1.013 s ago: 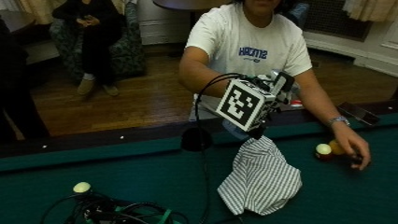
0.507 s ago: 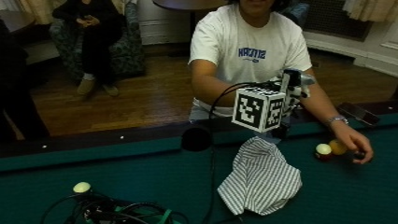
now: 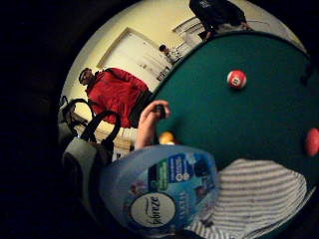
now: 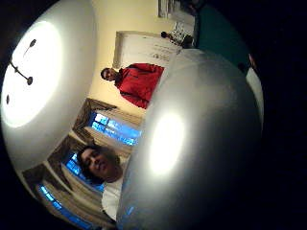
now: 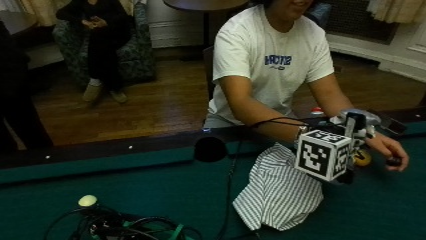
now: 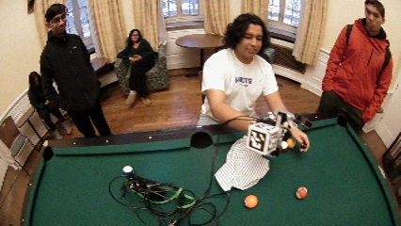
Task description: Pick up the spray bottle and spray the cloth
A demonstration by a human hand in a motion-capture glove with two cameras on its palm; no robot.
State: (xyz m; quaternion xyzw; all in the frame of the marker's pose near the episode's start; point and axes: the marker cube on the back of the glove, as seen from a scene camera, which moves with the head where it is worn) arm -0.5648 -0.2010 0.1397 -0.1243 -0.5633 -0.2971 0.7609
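**Bottle held above the striped cloth**

The gloved right hand (image 5: 346, 137) grasps the spray bottle (image 3: 162, 191), keeping it in the air just above the striped cloth (image 5: 279, 192); most of the hand is hidden behind its rig, so I cannot make out each finger. The bottle is pale blue plastic with a printed label and a white round logo, and its body sits close against the palm.

The cloth lies rumpled on the green felt of a pool table (image 6: 351, 179), near the rail where the person sits. The bare left hand (image 5: 389, 152) rests on the felt beyond the cloth, touching a small dark object.

I count three balls near the cloth: a yellow one (image 5: 363, 158) beside the bare hand, an orange one (image 6: 251, 201) and a red-and-white one (image 6: 301, 192) on the far side. A white ball (image 6: 127, 169) sits well apart, by a tangle of cables (image 6: 163, 200). Around the table is a room with a wooden floor and curtained windows.
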